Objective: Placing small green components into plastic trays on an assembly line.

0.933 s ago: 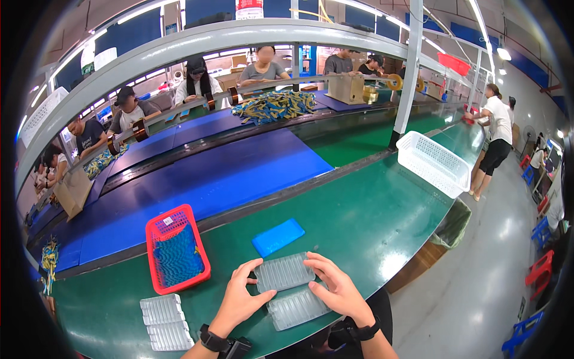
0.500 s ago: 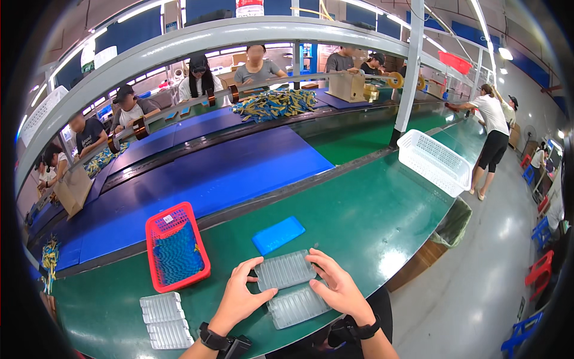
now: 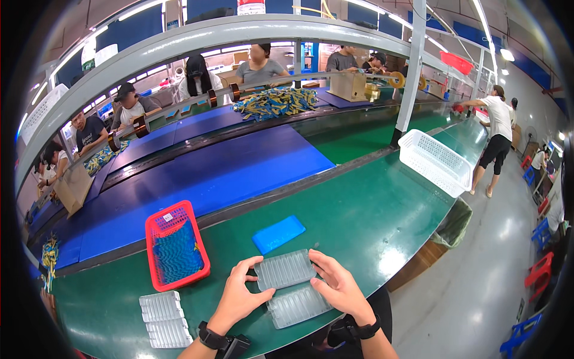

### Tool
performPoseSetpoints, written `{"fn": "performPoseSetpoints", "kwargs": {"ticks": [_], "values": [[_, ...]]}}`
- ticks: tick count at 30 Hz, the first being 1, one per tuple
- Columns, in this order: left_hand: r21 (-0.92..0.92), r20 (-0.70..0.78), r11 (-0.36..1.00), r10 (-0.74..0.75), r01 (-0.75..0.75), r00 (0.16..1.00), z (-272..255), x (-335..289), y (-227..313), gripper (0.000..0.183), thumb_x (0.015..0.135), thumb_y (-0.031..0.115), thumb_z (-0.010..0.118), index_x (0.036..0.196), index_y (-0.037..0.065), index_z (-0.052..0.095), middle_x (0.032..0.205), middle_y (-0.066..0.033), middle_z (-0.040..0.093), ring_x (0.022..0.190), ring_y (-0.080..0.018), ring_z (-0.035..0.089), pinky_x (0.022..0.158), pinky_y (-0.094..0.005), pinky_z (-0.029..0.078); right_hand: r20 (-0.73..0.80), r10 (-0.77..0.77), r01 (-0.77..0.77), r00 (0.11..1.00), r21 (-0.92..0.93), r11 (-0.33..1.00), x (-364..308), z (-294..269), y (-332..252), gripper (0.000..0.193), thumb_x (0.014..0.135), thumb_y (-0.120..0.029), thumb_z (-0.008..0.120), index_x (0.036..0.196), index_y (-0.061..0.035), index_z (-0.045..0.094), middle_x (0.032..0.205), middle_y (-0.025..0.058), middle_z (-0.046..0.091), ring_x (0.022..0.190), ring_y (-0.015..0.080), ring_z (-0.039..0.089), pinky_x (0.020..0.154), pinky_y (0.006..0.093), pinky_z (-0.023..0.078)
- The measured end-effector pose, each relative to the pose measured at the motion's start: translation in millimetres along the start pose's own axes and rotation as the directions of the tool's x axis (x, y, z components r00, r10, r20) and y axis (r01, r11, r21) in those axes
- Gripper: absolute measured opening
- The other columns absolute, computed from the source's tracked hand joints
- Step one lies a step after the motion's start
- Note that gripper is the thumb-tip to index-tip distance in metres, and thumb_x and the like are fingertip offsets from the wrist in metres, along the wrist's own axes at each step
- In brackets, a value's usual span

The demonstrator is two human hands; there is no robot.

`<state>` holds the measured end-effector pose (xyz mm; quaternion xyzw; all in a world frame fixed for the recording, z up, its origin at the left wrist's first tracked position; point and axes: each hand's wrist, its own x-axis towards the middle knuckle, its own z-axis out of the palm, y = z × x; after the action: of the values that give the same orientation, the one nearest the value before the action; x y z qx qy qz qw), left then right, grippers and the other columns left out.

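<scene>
Between my hands is a clear plastic blister tray (image 3: 284, 270) with ribbed slots, and no contents can be made out in it. My left hand (image 3: 242, 296) grips its left edge, thumb at the near corner and fingers along the side. At the opposite edge, my right hand (image 3: 341, 286) has its fingers over the far corner and its thumb at the near one. A second ribbed half (image 3: 299, 306) lies directly below it, nearer me; whether the two are joined is unclear. Just beyond sits a flat blue block (image 3: 279, 235).
Left of my hands, a red basket (image 3: 204, 251) holds rows of blue pieces, with another clear blister tray (image 3: 164, 320) nearer me. A white basket (image 3: 435, 163) stands at the right edge of the green table (image 3: 359, 209). Across the blue-matted line, people work beside a yellow-and-blue heap (image 3: 275, 103).
My hands and the blister tray stay practically still. At the far right, the standing person in white has shifted, with an arm stretched over the table. Some people across the line moved their heads.
</scene>
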<state>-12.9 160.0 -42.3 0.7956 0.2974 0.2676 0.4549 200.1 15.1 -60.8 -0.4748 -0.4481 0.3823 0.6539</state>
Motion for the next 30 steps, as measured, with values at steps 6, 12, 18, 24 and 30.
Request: {"fn": "performPoseSetpoints", "kwargs": {"ticks": [6,12,18,24,30], "values": [[-0.017,-0.036,1.000,0.017,-0.017,0.999,1.9,-1.0,-2.7,0.076,0.074,0.012,0.089,0.142,0.004,0.056,0.140,-0.0119,0.059,0.124,-0.0241,0.058,0.096,-0.0382,0.055,0.010,0.010,-0.010,1.000,-0.010,1.000,0.1,1.4,-3.8,0.056,0.100,0.002,0.062,0.154,0.0014,0.044,0.161,0.0159,0.043,0.152,0.0237,0.038,0.127,0.0413,0.029],[-0.002,-0.020,1.000,0.009,-0.009,1.000,1.0,-1.4,-0.9,0.079,0.073,0.012,0.088,0.144,0.003,0.054,0.141,-0.0161,0.058,0.125,-0.0275,0.058,0.097,-0.0379,0.056,0.016,0.013,-0.013,1.000,-0.035,0.999,0.2,1.8,-4.7,0.055,0.100,0.001,0.062,0.153,0.0016,0.045,0.161,0.0148,0.043,0.152,0.0231,0.038,0.127,0.0409,0.028],[-0.016,-0.015,1.000,0.004,-0.004,1.000,2.5,-1.7,-0.3,0.076,0.074,0.013,0.089,0.142,0.004,0.055,0.143,-0.0118,0.058,0.127,-0.0246,0.057,0.097,-0.0389,0.055,0.014,0.003,-0.003,1.000,-0.022,1.000,-0.3,0.9,-1.1,0.054,0.100,0.002,0.062,0.153,0.0013,0.046,0.161,0.0144,0.043,0.152,0.0232,0.038,0.128,0.0410,0.028],[0.025,0.014,0.999,0.023,-0.024,1.000,0.6,-2.0,0.3,0.077,0.075,0.010,0.087,0.144,0.004,0.053,0.143,-0.0145,0.056,0.125,-0.0276,0.056,0.098,-0.0378,0.056,0.019,0.009,-0.008,1.000,-0.026,1.000,-0.2,1.3,-2.6,0.054,0.101,0.001,0.062,0.153,0.0012,0.046,0.162,0.0148,0.042,0.152,0.0230,0.037,0.127,0.0408,0.028],[0.040,0.001,0.999,0.004,-0.004,1.000,0.8,-1.5,-0.8,0.079,0.073,0.010,0.091,0.143,0.005,0.054,0.144,-0.0118,0.056,0.126,-0.0255,0.057,0.097,-0.0387,0.055,0.014,-0.004,0.004,1.000,-0.025,1.000,-0.6,1.2,0.2,0.054,0.101,0.001,0.062,0.153,0.0010,0.047,0.163,0.0152,0.041,0.151,0.0224,0.039,0.127,0.0396,0.029]]}}
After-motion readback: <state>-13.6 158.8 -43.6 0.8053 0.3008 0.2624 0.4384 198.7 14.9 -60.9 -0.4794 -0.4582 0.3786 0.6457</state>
